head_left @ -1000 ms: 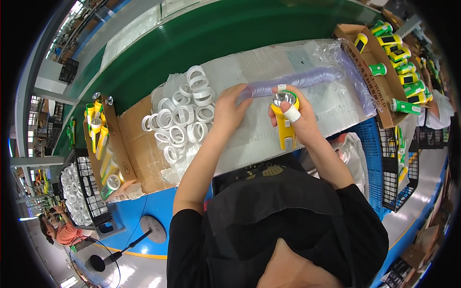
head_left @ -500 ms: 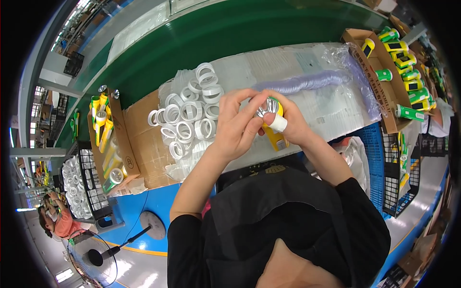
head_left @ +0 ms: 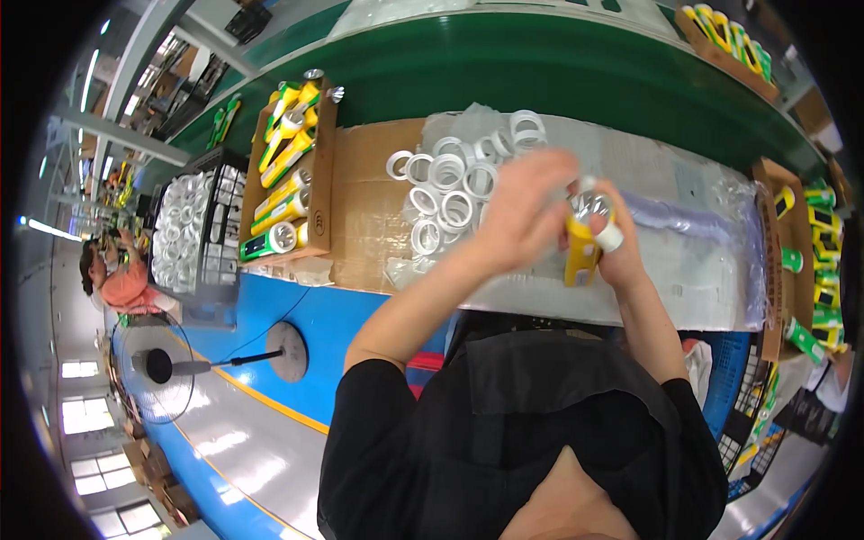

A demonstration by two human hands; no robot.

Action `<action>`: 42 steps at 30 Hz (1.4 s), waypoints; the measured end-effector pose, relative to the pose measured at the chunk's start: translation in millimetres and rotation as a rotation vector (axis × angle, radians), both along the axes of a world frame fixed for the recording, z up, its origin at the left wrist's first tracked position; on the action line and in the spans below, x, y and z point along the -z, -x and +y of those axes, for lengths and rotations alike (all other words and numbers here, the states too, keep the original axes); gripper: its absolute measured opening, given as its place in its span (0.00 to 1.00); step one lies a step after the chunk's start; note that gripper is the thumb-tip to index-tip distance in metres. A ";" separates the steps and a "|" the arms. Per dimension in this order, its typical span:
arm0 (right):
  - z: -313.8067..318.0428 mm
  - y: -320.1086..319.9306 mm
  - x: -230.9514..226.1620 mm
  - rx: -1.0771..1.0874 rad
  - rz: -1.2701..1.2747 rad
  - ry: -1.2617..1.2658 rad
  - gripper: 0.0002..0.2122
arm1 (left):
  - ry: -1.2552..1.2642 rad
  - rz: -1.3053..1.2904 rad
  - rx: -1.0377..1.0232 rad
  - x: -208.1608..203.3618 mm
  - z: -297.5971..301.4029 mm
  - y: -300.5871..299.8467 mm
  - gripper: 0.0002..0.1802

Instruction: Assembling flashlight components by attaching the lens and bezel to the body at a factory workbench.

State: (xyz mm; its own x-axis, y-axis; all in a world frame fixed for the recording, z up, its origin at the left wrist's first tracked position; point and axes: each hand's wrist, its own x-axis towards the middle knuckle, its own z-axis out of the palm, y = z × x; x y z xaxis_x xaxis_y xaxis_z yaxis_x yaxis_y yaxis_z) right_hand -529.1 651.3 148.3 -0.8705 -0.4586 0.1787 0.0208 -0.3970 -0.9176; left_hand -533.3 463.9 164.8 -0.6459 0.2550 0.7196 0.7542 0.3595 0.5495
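Observation:
My right hand grips a yellow flashlight upright, its silver reflector facing up. A white band is wrapped around my right thumb. Close to the flashlight's left side, my left hand is smeared by motion. Its fingers do not show clearly, nor whether they touch the flashlight or hold anything. Just left of that hand, a group of loose white rings lies on plastic sheeting, some of them stacked or leaning.
At left stands a cardboard box of yellow and green flashlights, beside a black crate of white rings. Another cardboard box with flashlights is at right. Rolled purplish plastic film lies beyond my right hand. A fan stands on the floor.
My view has turned, so the bench contents appear farther right. My left hand has come away from the flashlight's head toward the left and now blurs. The right hand still holds the flashlight.

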 end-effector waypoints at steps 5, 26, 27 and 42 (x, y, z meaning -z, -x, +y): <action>-1.7 12.8 3.4 0.205 0.108 -0.118 0.24 | 0.451 -0.070 -0.413 -13.6 -149.1 43.7 0.35; 0.6 6.7 7.7 0.201 0.133 -0.065 0.20 | -0.516 -0.563 0.295 -44.5 -49.2 4.5 0.28; 1.3 5.7 7.1 0.206 0.125 -0.067 0.20 | -0.504 -0.570 0.319 -42.1 -26.6 -1.1 0.28; 15.3 8.7 8.2 0.066 0.158 0.013 0.26 | 0.220 -0.084 0.166 -48.1 10.7 0.3 0.18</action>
